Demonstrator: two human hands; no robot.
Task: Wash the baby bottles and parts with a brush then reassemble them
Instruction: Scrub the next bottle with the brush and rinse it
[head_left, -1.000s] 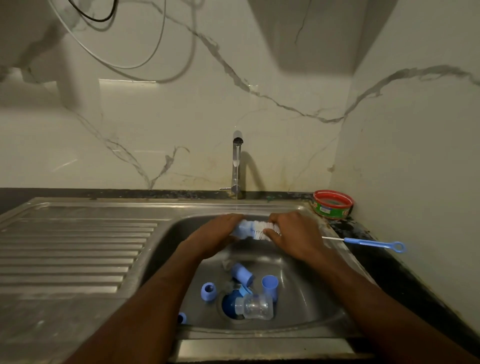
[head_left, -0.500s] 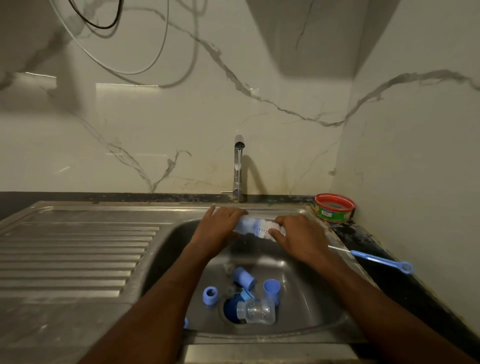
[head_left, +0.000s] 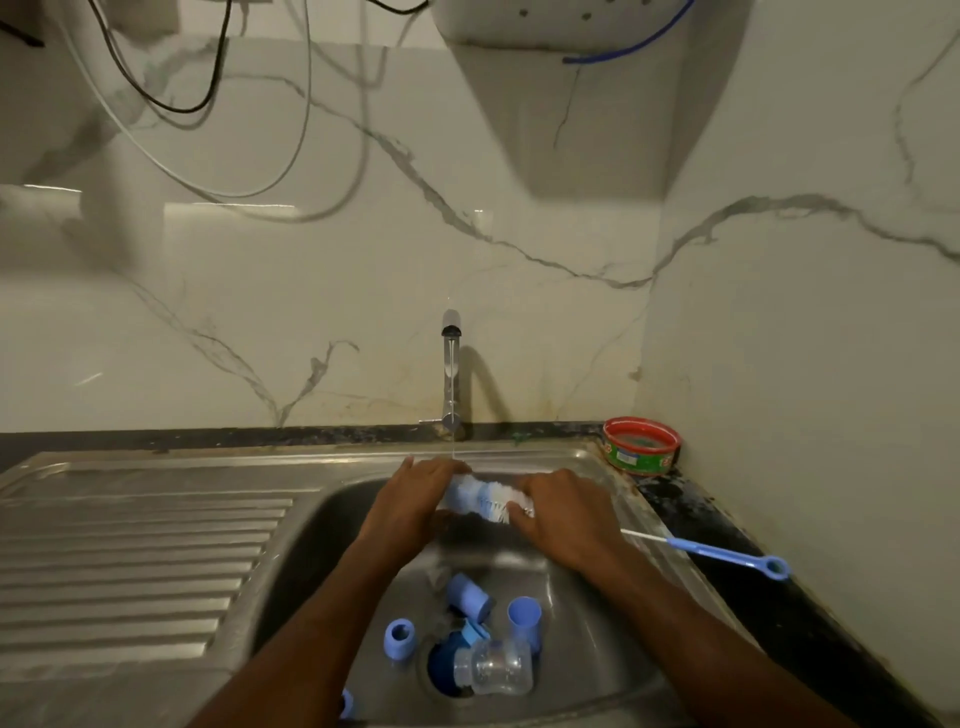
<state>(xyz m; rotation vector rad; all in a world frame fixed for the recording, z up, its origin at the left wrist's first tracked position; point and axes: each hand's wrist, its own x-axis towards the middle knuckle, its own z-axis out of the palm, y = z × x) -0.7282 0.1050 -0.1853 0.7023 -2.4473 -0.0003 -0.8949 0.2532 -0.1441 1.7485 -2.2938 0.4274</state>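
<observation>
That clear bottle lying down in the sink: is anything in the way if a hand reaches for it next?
Nothing visible covers the clear bottle; it lies on its side over the drain, open from above. Loose blue parts crowd round it. Both the left hand and right hand are busy with the brush.

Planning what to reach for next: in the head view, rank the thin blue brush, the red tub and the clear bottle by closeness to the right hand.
1. Thin blue brush, on the counter right of the right hand.
2. Red tub, back right corner.
3. Clear bottle, over the sink drain.
</observation>
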